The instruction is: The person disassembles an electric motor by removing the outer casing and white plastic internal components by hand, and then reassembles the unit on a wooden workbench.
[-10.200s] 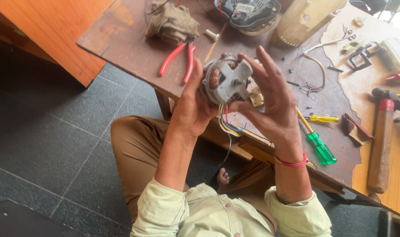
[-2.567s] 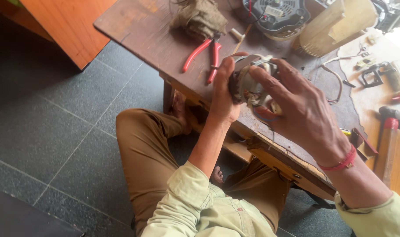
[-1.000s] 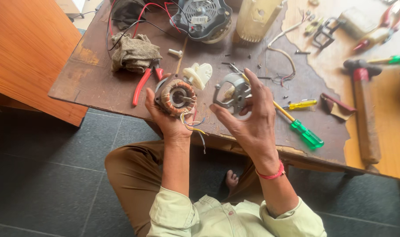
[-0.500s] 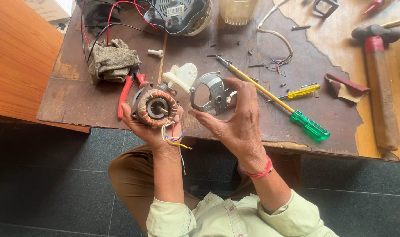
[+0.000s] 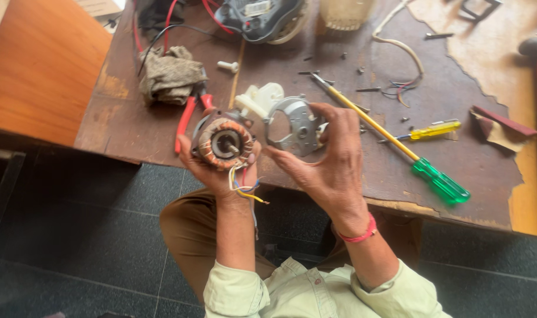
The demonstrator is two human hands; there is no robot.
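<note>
My left hand (image 5: 216, 172) cups a small electric motor body (image 5: 223, 141) with orange-brown copper windings and a central shaft, face up; thin coloured wires (image 5: 245, 187) hang from it over my wrist. My right hand (image 5: 332, 164) grips a round grey metal end cover (image 5: 297, 125), held just to the right of the motor and apart from it. Both are above the near edge of a worn dark wooden table (image 5: 133, 126).
On the table lie red-handled pliers (image 5: 189, 112), a crumpled cloth (image 5: 171, 73), a white plastic part (image 5: 259, 97), a long yellow-shafted screwdriver with a green handle (image 5: 439, 179), a small yellow screwdriver (image 5: 433, 129), loose screws, wire scraps and a dark appliance base (image 5: 259, 17).
The motor was one piece in both hands earlier. Now the grey cover is off in my right hand and the winding body sits in my left; the view has shifted.
</note>
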